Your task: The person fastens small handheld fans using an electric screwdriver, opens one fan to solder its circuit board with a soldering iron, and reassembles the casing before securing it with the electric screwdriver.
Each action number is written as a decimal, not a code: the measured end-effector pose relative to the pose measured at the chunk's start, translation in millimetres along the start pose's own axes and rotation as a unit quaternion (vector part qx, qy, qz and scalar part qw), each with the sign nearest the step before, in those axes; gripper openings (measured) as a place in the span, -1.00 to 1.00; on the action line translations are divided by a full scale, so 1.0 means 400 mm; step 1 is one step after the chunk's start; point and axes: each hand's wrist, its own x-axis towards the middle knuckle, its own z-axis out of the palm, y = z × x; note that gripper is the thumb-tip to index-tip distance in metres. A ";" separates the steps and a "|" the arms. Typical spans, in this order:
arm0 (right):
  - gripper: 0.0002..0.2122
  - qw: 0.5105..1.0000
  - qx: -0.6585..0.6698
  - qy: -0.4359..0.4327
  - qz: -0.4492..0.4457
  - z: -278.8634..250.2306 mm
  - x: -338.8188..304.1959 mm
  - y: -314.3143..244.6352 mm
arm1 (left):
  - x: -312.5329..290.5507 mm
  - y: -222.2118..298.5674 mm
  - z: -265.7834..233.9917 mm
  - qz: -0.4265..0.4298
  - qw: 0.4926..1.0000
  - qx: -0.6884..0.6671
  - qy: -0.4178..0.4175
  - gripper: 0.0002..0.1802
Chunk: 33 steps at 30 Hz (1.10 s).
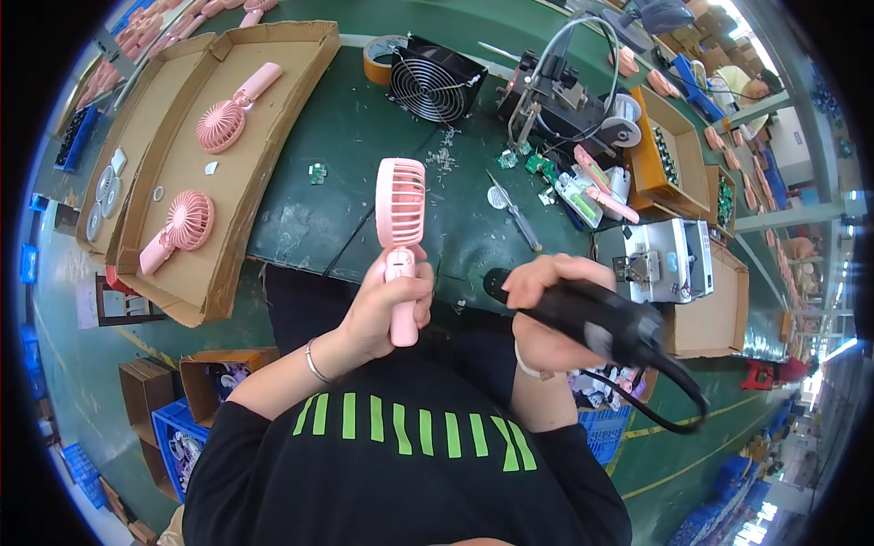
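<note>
My left hand (366, 317) is wrapped round the handle of a pink handheld fan (401, 202). The fan stands upright before my chest, its round grille at the top and the handle pointing down. In my right hand (544, 344) lies a black corded electric screwdriver (596, 318), gripped round its body and slightly blurred. Its narrow end points left, below and to the right of the fan and apart from it. A black cord (683, 387) loops from its rear end.
Two pink fans (220, 126) lie in a cardboard tray (264, 118) on the left. On the green bench (337, 246) are a black cooling fan (437, 84), a tape roll (378, 59), a soldering stand (564, 96), a small screwdriver (517, 217) and circuit boards (317, 173). A white machine (665, 262) stands right.
</note>
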 end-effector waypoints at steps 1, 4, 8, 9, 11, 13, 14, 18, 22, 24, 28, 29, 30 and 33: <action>-0.20 0.997 0.035 -0.018 -0.068 0.011 0.012 -0.008 | 0.000 -0.015 -0.018 -0.019 0.997 -0.062 -0.051 -0.66; -0.35 0.989 0.034 -0.009 -0.141 0.069 0.029 -0.062 | 0.011 -0.032 0.030 -0.022 0.999 0.032 0.024 -0.65; -0.49 0.979 0.137 -0.079 -0.130 0.083 0.009 -0.068 | 0.004 -0.039 0.045 -0.008 0.993 0.116 0.014 -0.71; -0.50 0.979 0.129 -0.095 -0.123 0.081 0.008 -0.070 | 0.004 -0.037 0.039 -0.008 0.991 0.134 -0.009 -0.72; -0.49 0.981 0.127 -0.094 -0.114 0.081 0.002 -0.068 | 0.002 -0.032 0.036 -0.011 0.989 0.142 -0.030 -0.70; -0.47 0.982 0.124 -0.092 -0.107 0.082 -0.005 -0.061 | 0.000 -0.041 0.045 -0.011 0.989 0.147 -0.011 -0.75; -0.46 0.982 0.125 -0.082 -0.115 0.084 -0.011 -0.052 | -0.001 -0.044 0.046 -0.012 0.988 0.153 0.004 -0.75; -0.41 0.983 0.142 -0.022 -0.115 0.092 -0.009 -0.074 | 0.007 -0.046 0.030 -0.042 0.991 0.118 -0.052 -0.69; -0.40 0.983 0.126 -0.026 -0.129 0.084 -0.007 -0.087 | 0.011 -0.063 0.032 -0.023 0.987 0.150 -0.051 -0.66; -0.70 0.984 0.115 -0.044 -0.126 0.062 -0.024 -0.111 | 0.012 -0.073 0.033 -0.026 0.990 0.140 0.007 -0.68; -0.73 0.987 0.056 -0.035 -0.148 0.055 -0.027 -0.113 | 0.015 -0.058 0.038 -0.035 0.996 0.084 -0.004 -0.72; -0.74 0.988 0.066 -0.036 -0.136 0.053 -0.026 -0.112 | 0.013 -0.055 0.042 -0.032 0.996 0.088 -0.006 -0.73; -0.75 0.987 0.084 -0.021 -0.139 0.060 -0.026 -0.104 | 0.011 -0.057 0.042 -0.032 0.996 0.088 -0.005 -0.73; -0.75 0.986 0.091 0.006 -0.137 0.070 -0.027 -0.096 | 0.011 -0.060 0.043 -0.017 0.996 0.087 -0.018 -0.72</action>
